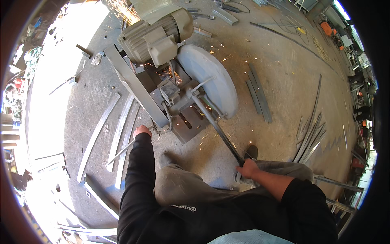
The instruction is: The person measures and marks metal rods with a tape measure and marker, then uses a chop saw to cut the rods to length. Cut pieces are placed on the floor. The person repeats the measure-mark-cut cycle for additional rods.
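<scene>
In front of me stands a large grey cut-off saw with a ribbed motor, a long belt cover and a rounded blade guard. My right hand is wrapped round the end of the saw's long handle. Beside the saw's left side, my left hand is closed round a thin metal bar, which slants out toward the lower left. Orange sparks spray beyond the motor, and smaller ones scatter round the base plate. The guard hides where the blade cuts.
Long metal strips lie on the floor at the left. Dark flat bars and a pile of strips lie to the right. A cable trails at the far right. My knees flank the saw's near side.
</scene>
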Tool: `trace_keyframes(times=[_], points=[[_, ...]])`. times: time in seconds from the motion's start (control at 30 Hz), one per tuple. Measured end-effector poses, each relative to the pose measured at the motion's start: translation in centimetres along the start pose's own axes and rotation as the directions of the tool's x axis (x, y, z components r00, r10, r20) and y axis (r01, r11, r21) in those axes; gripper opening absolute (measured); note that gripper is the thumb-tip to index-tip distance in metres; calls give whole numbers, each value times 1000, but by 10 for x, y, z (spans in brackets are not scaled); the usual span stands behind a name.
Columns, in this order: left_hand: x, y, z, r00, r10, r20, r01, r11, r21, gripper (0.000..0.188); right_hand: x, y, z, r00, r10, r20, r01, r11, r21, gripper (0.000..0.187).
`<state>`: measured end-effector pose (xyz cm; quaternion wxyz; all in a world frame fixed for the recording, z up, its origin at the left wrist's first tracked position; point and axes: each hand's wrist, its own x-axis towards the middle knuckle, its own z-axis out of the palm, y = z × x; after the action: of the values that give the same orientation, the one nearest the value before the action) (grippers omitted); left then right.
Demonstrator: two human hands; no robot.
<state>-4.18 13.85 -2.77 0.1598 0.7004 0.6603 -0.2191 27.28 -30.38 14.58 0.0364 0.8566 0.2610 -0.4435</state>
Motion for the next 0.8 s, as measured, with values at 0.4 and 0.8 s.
trace_keyframes(times=[0.4, 0.8], points=[[-4, 3, -4, 1000, 13, -12, -13, 1000, -10, 28, 6, 4, 4, 1000, -9, 16, 9, 1000, -3, 59], [-4, 5, -5, 1000, 26, -7, -26, 1000, -11, 28, 8, 2, 5, 1000, 25, 14, -24, 999, -23, 58]])
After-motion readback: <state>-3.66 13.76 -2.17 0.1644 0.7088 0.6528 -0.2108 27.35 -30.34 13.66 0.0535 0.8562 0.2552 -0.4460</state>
